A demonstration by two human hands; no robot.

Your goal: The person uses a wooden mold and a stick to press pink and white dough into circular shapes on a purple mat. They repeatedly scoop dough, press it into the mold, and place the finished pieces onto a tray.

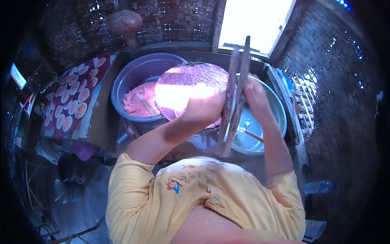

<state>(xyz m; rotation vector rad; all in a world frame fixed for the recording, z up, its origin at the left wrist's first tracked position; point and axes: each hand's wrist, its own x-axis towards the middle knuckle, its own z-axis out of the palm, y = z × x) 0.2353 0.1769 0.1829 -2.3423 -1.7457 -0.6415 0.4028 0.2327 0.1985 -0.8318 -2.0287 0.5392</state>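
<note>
Two long, worn wooden slats (239,91) stand side by side and tilted in front of me, between my hands. My left hand (206,103) is closed against the left slat, its knuckles washed out by sunlight and its fingertips hidden. My right hand (255,95) is wrapped round the right slat at about the same height. Behind my left hand is a round board with a rough pink surface (195,73), brightly lit across its middle. It overlaps a blue tub (122,73) holding pink dough (136,99) and a flat pale blade or spatula (147,105).
At the right sits a pale green basin (280,112) with whitish bits and a stick (254,135) in it. Several round pink-white pieces (74,88) lie on a red sheet at the left. A perforated ladle (126,22) hangs on the woven wall; a plastic bottle (319,187) lies lower right.
</note>
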